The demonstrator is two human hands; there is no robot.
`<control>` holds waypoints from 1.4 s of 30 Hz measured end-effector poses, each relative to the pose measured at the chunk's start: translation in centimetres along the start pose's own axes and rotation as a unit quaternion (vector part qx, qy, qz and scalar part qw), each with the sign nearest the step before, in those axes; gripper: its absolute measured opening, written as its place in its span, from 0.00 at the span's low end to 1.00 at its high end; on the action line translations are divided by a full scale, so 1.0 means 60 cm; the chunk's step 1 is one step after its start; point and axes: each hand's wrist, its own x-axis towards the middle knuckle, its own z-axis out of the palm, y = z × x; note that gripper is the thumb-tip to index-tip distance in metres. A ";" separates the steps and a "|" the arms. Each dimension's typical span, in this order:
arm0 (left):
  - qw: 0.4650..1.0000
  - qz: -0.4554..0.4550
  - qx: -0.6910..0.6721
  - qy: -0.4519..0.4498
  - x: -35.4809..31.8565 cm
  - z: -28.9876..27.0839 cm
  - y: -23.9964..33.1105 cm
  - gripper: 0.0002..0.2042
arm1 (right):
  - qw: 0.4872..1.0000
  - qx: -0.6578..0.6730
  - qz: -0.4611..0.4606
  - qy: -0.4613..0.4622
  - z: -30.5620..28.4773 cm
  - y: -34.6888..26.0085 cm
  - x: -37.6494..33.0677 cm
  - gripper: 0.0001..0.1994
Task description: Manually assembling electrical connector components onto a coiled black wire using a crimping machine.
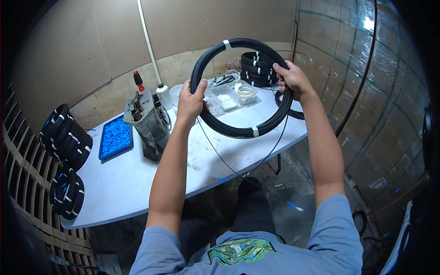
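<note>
Both hands are clamped on one black cable coil, the left hand gripping its left rim and the right hand its right rim, holding the ring up above the white worktop with a loose strand trailing down. Beyond the left hand sit a grey bench tool and a blue tray; farther back stand clear tubs and stacked coils.

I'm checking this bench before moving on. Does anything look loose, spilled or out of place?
One thing: a loose strand trails from the black cable coil, held up by the left hand and right hand, down past the table edge. The white ties look intact; nothing looks spilled.
</note>
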 end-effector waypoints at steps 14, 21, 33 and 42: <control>0.923 -0.236 0.291 -0.088 0.023 0.040 -0.275 0.25 | 0.956 -0.177 0.230 0.046 -0.064 0.373 0.037 0.32; 0.817 -0.214 0.514 -0.148 0.022 0.080 -0.314 0.23 | 0.819 -0.556 0.139 0.027 -0.075 0.436 0.041 0.20; 0.742 -0.158 0.631 -0.163 0.016 0.084 -0.291 0.22 | 0.765 -0.615 0.190 -0.010 -0.037 0.388 0.048 0.27; 0.732 -0.124 0.649 -0.167 0.013 0.095 -0.299 0.20 | 0.774 -0.615 0.112 -0.099 -0.032 0.416 0.132 0.28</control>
